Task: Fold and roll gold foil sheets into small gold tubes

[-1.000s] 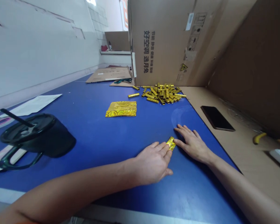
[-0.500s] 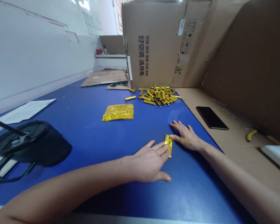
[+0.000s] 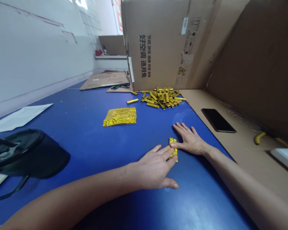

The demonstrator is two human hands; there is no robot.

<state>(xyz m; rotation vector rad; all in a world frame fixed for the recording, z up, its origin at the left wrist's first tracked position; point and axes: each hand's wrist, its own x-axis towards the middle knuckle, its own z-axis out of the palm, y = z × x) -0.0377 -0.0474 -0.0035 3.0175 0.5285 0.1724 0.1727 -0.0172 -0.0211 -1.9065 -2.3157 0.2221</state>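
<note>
A small strip of shiny gold foil (image 3: 172, 140) lies flat on the blue tabletop (image 3: 105, 147). My left hand (image 3: 156, 167) rests over its near part, fingers stretched out and fingertips on the foil, which hides some of it. From the right, my right hand (image 3: 190, 139) lies flat with fingers spread, its thumb laid across the strip's middle. Farther off, a stack of gold foil sheets (image 3: 120, 116) sits to the left. Beyond my right hand is a heap of rolled gold foil tubes (image 3: 164, 98), with a single tube (image 3: 132, 101) beside it.
A large cardboard box (image 3: 165, 44) stands at the back. To the right a phone (image 3: 218, 120) lies on cardboard, with a yellow curved object (image 3: 259, 138) past it. At the left are a dark lidded mug with a straw (image 3: 45, 156) and a white paper (image 3: 21, 116).
My right thumb has moved left and nearer, from the strip's edge onto its middle. My left hand stays on the foil with hardly any shift. The view has tilted slightly.
</note>
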